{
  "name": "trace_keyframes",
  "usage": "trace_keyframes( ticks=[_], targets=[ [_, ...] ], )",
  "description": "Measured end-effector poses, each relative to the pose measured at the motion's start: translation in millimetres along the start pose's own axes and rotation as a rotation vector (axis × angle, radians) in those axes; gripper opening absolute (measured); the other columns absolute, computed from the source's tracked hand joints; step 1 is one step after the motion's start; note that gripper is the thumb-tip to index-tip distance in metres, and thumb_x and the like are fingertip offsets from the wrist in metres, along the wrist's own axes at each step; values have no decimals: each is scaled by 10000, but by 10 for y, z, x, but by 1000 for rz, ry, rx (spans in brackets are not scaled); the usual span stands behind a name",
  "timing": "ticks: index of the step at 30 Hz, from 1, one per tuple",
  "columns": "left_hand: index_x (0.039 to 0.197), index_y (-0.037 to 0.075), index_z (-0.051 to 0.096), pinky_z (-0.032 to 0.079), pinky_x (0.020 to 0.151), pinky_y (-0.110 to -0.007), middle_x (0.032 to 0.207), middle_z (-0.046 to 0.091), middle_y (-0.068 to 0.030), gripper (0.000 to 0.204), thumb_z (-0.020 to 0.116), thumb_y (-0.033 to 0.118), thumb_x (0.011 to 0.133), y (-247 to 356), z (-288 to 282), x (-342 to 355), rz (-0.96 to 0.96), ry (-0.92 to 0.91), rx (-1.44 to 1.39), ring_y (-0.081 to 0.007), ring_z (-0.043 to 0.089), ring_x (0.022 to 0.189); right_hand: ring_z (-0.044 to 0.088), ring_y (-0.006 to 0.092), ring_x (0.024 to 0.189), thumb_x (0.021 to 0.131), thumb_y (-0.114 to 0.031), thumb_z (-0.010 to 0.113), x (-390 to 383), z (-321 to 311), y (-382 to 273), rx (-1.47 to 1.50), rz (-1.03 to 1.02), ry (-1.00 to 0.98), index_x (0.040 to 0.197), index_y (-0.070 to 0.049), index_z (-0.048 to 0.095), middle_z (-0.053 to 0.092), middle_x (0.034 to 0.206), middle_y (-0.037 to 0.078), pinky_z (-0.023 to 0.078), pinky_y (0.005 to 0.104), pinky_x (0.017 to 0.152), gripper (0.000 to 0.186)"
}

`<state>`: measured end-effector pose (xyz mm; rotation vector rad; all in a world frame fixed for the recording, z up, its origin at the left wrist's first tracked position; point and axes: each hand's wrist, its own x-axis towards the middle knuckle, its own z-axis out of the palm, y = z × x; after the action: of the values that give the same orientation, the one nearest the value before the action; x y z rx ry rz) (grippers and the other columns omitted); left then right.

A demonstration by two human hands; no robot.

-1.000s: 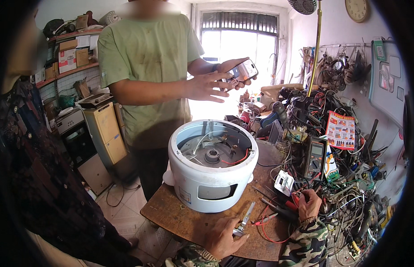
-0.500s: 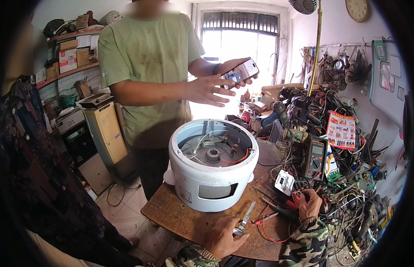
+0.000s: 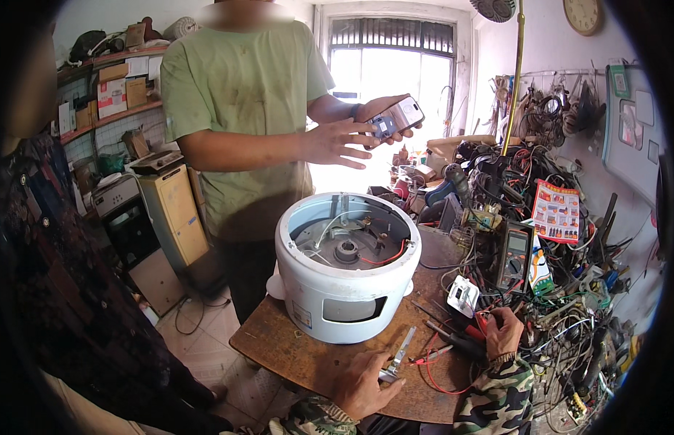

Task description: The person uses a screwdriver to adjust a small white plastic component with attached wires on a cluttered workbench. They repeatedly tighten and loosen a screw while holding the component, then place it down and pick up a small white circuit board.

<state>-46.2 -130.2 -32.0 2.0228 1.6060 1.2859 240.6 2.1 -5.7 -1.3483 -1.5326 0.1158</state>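
My left hand (image 3: 366, 384) rests at the table's front edge, its thumb and fingers closed round a flat silver metal bracket (image 3: 400, 353) that points up and away. At the right edge, my right hand (image 3: 503, 330) has curled fingers by a red handle (image 3: 482, 323); what they pinch is hidden. Just beyond that hand lies a white plastic part (image 3: 462, 295) with wires. A round pale-blue appliance housing (image 3: 337, 293) stands open-topped on the worn wooden table (image 3: 279, 351), wires and a hub inside. Red test leads (image 3: 432, 371) loop between my hands.
Across the table a person in a green shirt (image 3: 242, 109) holds a phone (image 3: 396, 119). Another person in dark clothes (image 3: 83, 275) stands at the left. A multimeter (image 3: 514, 255) leans on a heap of cables (image 3: 569, 319) at the right. Dark-handled tools (image 3: 460, 342) lie near my right hand.
The person across the table has shifted the free hand slightly left beside the phone, whose screen picture has changed. My two hands stay nearly where they were.
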Motion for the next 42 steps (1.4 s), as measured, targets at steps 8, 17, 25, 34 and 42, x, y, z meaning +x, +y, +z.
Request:
trace_keyframes(
  ticks=[8,17,25,34,42],
  targets=[
    [1255,39,568,531,865,-478,1121,640,-196,580,813,308,803,-29,35,0,16,29,6,-386,626,1068,677,205,718,853,-47,660,10,-18,-38,-20,31,-35,928,64,688,710,779,156,536,344,701,137],
    [1208,-32,597,510,915,-481,1126,650,-230,571,838,272,789,35,9,8,-27,11,-23,-399,626,1084,706,306,740,829,-50,650,0,-21,-84,-22,-2,-22,919,55,693,693,794,210,536,382,691,145],
    [1214,-38,599,506,921,-470,1127,653,-225,577,844,258,783,46,6,11,-9,24,-19,-391,627,1080,704,313,738,838,-51,654,-1,6,-18,45,36,-45,915,34,695,700,781,188,536,384,701,122],
    [1226,-26,595,488,935,-478,1125,646,-228,591,853,246,770,-30,71,-5,9,50,-36,-396,612,1096,698,274,700,833,-43,650,0,2,-18,34,-3,-33,908,29,693,693,765,178,530,362,671,112],
    [1169,-4,623,501,870,-486,1044,661,-210,531,857,231,754,155,10,65,-22,26,-32,-395,633,991,721,263,752,891,-95,687,-63,-192,8,273,201,-41,922,17,709,712,794,175,551,364,697,118]
  ],
)
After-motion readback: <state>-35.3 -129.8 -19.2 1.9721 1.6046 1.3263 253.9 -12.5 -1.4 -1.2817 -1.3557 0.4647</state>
